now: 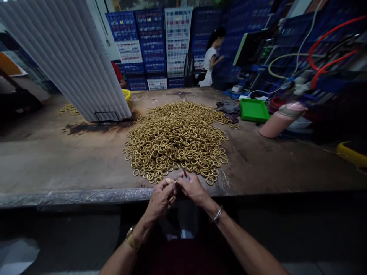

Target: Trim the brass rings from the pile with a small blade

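A large heap of brass-coloured rings (177, 133) lies on the worktable (94, 162), some rings loose around its near edge. Just over the table's front edge, my left hand (161, 196) is closed, pinching a ring (171, 198) that shows partly between its fingers. Close beside it, my right hand (195, 188) is closed round a thin dark tool (185, 173) whose tip sticks up past the fingers. What kind of tool it is cannot be made out. The fingertips of both hands meet at the ring.
A corrugated pale panel (71, 57) stands in a wire holder at the left. On the right are a green tray (254, 109), a pink bottle (282, 119), red hoses and dark cloths. Stacked blue and white crates (150, 38) line the back, where a person (210, 61) stands.
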`<control>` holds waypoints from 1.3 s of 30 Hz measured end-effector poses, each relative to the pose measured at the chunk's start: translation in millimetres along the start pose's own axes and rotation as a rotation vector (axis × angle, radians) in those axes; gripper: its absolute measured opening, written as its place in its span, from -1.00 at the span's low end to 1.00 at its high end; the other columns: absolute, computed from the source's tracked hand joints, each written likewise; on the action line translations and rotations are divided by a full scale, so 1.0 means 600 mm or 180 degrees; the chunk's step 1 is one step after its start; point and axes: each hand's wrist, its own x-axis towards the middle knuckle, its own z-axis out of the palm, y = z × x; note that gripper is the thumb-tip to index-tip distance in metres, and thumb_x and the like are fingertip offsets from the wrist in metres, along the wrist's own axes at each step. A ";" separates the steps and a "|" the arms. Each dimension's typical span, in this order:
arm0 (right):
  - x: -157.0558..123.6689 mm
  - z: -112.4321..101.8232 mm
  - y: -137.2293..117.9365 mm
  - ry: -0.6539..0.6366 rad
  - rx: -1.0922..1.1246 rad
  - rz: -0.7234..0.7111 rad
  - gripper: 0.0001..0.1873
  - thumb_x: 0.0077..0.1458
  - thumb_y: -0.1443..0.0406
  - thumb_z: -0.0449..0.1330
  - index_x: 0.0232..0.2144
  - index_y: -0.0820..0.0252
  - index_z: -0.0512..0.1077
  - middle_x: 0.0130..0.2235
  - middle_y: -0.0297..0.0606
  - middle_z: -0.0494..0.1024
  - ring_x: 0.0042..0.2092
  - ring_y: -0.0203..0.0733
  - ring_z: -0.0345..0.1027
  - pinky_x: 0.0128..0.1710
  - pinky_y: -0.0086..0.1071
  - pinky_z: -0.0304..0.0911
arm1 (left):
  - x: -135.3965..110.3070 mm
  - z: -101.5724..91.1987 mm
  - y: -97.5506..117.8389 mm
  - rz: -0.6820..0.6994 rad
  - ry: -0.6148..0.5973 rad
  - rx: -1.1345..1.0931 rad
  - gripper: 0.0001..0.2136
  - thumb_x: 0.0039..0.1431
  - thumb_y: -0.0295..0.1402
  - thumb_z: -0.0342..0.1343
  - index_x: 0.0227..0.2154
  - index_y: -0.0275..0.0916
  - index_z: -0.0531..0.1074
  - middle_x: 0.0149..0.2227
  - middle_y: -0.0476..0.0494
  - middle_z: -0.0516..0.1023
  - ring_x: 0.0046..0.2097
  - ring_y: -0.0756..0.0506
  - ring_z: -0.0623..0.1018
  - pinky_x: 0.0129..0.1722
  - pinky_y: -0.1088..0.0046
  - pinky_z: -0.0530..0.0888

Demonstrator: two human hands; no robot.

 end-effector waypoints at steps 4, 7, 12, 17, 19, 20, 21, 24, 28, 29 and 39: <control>-0.001 -0.001 0.001 -0.0050 -0.0087 -0.0083 -0.84 -0.06 0.24 0.06 -0.53 0.23 0.31 -0.67 -0.49 0.24 -0.67 -0.49 -0.02 -0.66 -0.55 -0.07 | -0.005 0.001 0.005 0.0034 -0.0047 0.0234 -0.71 -0.05 -0.14 0.10 -0.52 -0.27 0.23 -0.68 0.14 0.21 -0.73 0.17 0.16 -0.76 0.67 0.05; 0.002 -0.005 0.006 -0.0079 -0.0015 -0.0042 -0.81 -0.02 0.22 0.02 -0.50 0.23 0.32 -0.61 -0.44 0.33 -0.68 -0.47 0.00 -0.66 -0.54 -0.04 | -0.006 -0.003 0.000 0.0081 -0.0099 0.0074 -0.72 -0.05 -0.15 0.11 -0.51 -0.27 0.23 -0.66 0.14 0.22 -0.72 0.18 0.16 -0.74 0.67 0.05; -0.002 -0.014 0.019 0.0143 -0.1019 -0.0793 -0.84 0.00 0.29 0.03 -0.53 0.23 0.34 -0.58 -0.38 0.35 -0.52 -0.38 0.17 -0.48 -0.51 0.07 | -0.003 -0.010 -0.009 0.0177 -0.0071 -0.0019 -0.75 0.00 -0.17 0.08 -0.49 -0.27 0.23 -0.63 0.14 0.23 -0.70 0.18 0.18 -0.72 0.67 0.06; -0.015 -0.014 0.032 -0.0340 -0.1630 -0.1344 -0.89 -0.05 0.42 0.02 -0.52 0.20 0.33 -0.59 -0.40 0.32 -0.54 -0.38 0.11 -0.53 -0.51 -0.02 | 0.001 -0.014 -0.015 0.0262 -0.0121 0.0030 -0.74 0.00 -0.17 0.09 -0.52 -0.27 0.22 -0.67 0.15 0.20 -0.70 0.17 0.14 -0.71 0.66 0.07; -0.015 -0.012 0.035 -0.0346 -0.1669 -0.1416 -0.88 -0.07 0.44 0.01 -0.53 0.19 0.32 -0.60 -0.41 0.31 -0.54 -0.38 0.10 -0.54 -0.51 -0.04 | 0.001 -0.015 -0.016 0.0306 -0.0119 0.0073 -0.73 0.00 -0.16 0.09 -0.52 -0.26 0.22 -0.68 0.16 0.19 -0.70 0.17 0.13 -0.70 0.66 0.07; -0.015 -0.012 0.036 -0.0352 -0.1683 -0.1436 -0.88 -0.07 0.44 0.01 -0.53 0.19 0.31 -0.60 -0.41 0.30 -0.55 -0.38 0.10 -0.54 -0.51 -0.05 | 0.000 -0.015 -0.016 0.0331 -0.0115 0.0104 -0.73 0.00 -0.16 0.09 -0.52 -0.26 0.22 -0.68 0.16 0.19 -0.70 0.17 0.13 -0.70 0.65 0.07; -0.014 -0.011 0.036 -0.0354 -0.1700 -0.1445 -0.87 -0.06 0.44 0.00 -0.53 0.19 0.31 -0.60 -0.41 0.29 -0.55 -0.38 0.09 -0.54 -0.51 -0.06 | 0.000 -0.015 -0.015 0.0351 -0.0107 0.0143 -0.73 0.00 -0.15 0.09 -0.52 -0.26 0.22 -0.68 0.16 0.19 -0.69 0.17 0.13 -0.69 0.65 0.07; -0.012 -0.012 0.035 -0.0400 -0.1734 -0.1441 -0.87 -0.06 0.43 -0.01 -0.56 0.19 0.28 -0.62 -0.42 0.25 -0.56 -0.39 0.06 -0.55 -0.50 -0.09 | 0.000 -0.014 -0.014 0.0385 -0.0096 0.0255 -0.70 -0.02 -0.12 0.09 -0.53 -0.26 0.22 -0.67 0.15 0.20 -0.69 0.16 0.14 -0.69 0.65 0.08; -0.012 -0.017 0.031 -0.0757 -0.1595 -0.1324 -0.89 -0.08 0.43 -0.01 -0.57 0.20 0.25 -0.61 -0.43 0.24 -0.56 -0.40 0.06 -0.57 -0.52 -0.10 | -0.002 -0.015 -0.011 0.0351 -0.0114 0.0289 -0.68 -0.07 -0.10 0.12 -0.55 -0.26 0.21 -0.68 0.15 0.19 -0.68 0.16 0.13 -0.69 0.65 0.08; -0.012 -0.018 0.029 -0.0891 -0.1594 -0.1264 -0.89 -0.07 0.43 -0.02 -0.56 0.21 0.26 -0.60 -0.43 0.26 -0.55 -0.40 0.07 -0.57 -0.52 -0.09 | -0.005 -0.015 -0.009 0.0341 -0.0113 0.0294 -0.68 -0.06 -0.11 0.12 -0.55 -0.26 0.21 -0.68 0.15 0.19 -0.68 0.16 0.14 -0.69 0.65 0.08; 0.013 -0.017 0.021 0.0109 -0.2856 -0.0872 -0.76 -0.03 0.38 0.02 -0.25 0.16 0.35 -0.37 -0.27 0.49 -0.34 -0.26 0.32 -0.37 -0.48 0.03 | -0.059 -0.013 -0.032 -0.0449 -0.0912 0.0383 -0.73 -0.04 -0.16 0.10 -0.53 -0.26 0.23 -0.66 0.11 0.25 -0.70 0.16 0.13 -0.72 0.64 0.06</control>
